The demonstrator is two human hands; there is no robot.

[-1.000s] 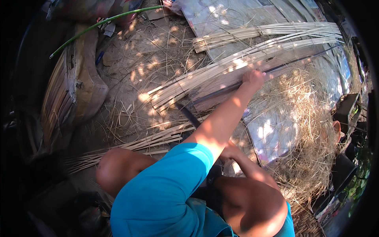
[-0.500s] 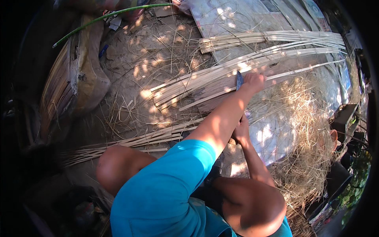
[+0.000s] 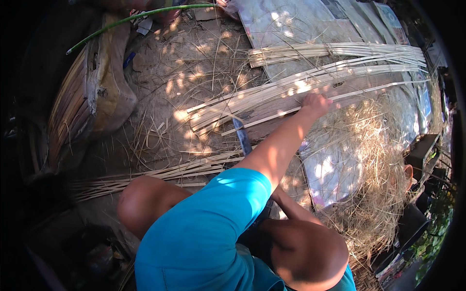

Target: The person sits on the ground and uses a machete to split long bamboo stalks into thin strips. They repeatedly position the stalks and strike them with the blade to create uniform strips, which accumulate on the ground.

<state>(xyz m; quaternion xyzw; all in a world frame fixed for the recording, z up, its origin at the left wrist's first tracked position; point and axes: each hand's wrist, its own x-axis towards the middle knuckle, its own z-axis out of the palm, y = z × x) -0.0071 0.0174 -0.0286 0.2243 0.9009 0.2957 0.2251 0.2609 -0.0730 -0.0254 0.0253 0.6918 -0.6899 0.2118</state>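
Note:
My left arm, in a blue sleeve, reaches across to the right. My left hand [image 3: 316,104] is closed on a thin pale bamboo strip [image 3: 264,118], pressing it near the brown board [image 3: 286,107]. Below the crossing arm comes my right forearm [image 3: 293,209]; the hand itself is hidden behind the left arm. A knife's dark blade [image 3: 241,133] juts out on the left side of that arm, in line with the hidden right hand, its tip by the strip's left end. Just beyond lies a fanned bundle of split strips [image 3: 262,94].
Another strip bundle [image 3: 296,52] lies farther off on printed sheeting [image 3: 301,24]. More strips [image 3: 194,167] lie by my left knee. Fine shavings [image 3: 369,179] heap up at the right. A weathered log [image 3: 111,92] and a green stalk [image 3: 131,20] are at the left.
The knife blade has swung left, from beside my left hand to the strip's left end. My right hand has slipped out of sight behind the left arm. The left hand stays near its place.

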